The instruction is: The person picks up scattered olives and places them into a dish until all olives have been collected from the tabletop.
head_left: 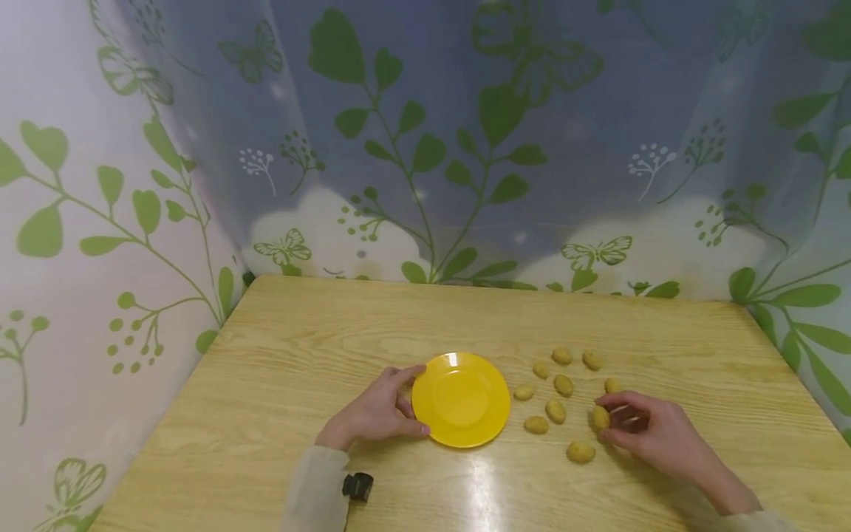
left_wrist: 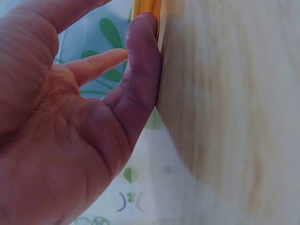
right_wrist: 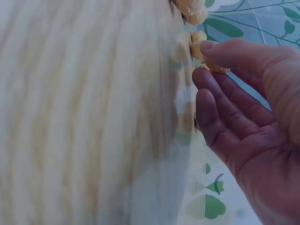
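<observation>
A round yellow plate (head_left: 460, 399) lies on the wooden table. My left hand (head_left: 377, 408) holds its left side, with thumb and forefinger spread along the rim; the left wrist view has that hand (left_wrist: 101, 101) against the plate's edge (left_wrist: 147, 6). To the right, my right hand (head_left: 661, 432) pinches a walnut (head_left: 600, 417) between thumb and fingertips, low over the table. In the right wrist view, the thumb of this hand (right_wrist: 253, 103) partly covers the walnut (right_wrist: 216, 65). Several more tan walnuts (head_left: 555, 411) lie scattered between plate and right hand.
One walnut (head_left: 612, 386) lies just beyond my right fingertips, and another (head_left: 581, 452) sits nearer me. The table (head_left: 319, 318) meets leaf-and-butterfly patterned curtains (head_left: 425, 162) at its back and sides. A small black strap piece (head_left: 358, 487) is by my left sleeve.
</observation>
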`<state>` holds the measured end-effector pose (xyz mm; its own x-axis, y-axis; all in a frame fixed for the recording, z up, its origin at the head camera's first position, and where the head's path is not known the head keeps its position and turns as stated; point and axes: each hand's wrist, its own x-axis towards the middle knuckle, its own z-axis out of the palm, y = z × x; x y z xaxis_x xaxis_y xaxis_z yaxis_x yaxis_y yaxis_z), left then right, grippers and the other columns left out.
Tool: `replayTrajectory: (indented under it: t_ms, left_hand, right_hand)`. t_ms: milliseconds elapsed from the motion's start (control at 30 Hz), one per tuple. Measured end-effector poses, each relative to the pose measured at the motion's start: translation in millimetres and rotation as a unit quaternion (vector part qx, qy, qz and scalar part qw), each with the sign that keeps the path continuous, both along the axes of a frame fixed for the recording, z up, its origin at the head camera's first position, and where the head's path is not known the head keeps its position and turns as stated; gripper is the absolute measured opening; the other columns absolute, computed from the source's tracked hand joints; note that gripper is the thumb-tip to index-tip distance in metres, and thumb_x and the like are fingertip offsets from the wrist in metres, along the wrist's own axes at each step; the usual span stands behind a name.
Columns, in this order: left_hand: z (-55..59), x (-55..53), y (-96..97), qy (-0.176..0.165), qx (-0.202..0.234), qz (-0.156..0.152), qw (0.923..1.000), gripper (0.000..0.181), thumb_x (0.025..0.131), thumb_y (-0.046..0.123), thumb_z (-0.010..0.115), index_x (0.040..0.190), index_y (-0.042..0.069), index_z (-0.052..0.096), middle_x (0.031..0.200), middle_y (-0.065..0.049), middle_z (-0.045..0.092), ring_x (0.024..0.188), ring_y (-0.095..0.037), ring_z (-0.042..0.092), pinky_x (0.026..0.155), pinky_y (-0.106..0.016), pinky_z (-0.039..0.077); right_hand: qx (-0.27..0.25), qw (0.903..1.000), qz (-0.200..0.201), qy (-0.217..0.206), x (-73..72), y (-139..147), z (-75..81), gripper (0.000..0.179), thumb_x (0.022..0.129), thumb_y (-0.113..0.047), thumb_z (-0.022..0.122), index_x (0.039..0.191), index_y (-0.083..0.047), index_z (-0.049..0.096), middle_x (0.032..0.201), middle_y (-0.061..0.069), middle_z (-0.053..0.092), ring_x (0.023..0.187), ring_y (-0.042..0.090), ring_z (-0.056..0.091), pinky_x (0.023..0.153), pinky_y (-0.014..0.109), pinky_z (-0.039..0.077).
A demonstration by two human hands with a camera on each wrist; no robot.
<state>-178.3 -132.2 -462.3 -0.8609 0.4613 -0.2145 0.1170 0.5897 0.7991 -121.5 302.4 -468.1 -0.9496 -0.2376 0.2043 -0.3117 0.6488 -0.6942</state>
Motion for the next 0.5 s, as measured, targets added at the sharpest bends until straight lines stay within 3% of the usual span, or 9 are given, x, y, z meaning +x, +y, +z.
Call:
replayTrajectory:
  t_ms: [167, 500]
  left_hand:
    - [-0.7, -0.7, 0.1, 0.000, 0.001, -0.001, 1.0000, 0.099, 0.078, 0.024, 0.091, 0.159, 0.015, 0.036, 0.142, -0.020, 0.041, 0.088, -0.010, 0.065, 0.078, -0.022, 0.054]
    - [-3.4, 0.2, 0.2, 0.009, -0.011, -0.007, 0.9999, 0.097, 0.080, 0.030, 0.089, 0.159, 0.017, 0.035, 0.140, -0.017, 0.042, 0.087, -0.009, 0.064, 0.081, -0.024, 0.053]
  right_hand:
    - [-0.021, 0.9998, -0.001, 0.005, 0.1, -3.7, 2.8, 0.037, 0.078, -0.001, 0.086, 0.113, -0.006, 0.074, 0.100, 0.010, 0.077, 0.083, -0.005, 0.067, 0.067, 0.022, 0.058]
    - [-0.045, 0.9984, 0.013, 0.033, -0.9, -15.5, 8.9, 0.037, 0.078, 0.003, 0.084, 0.113, -0.005, 0.074, 0.099, 0.009, 0.075, 0.082, -0.004, 0.068, 0.066, 0.022, 0.058]
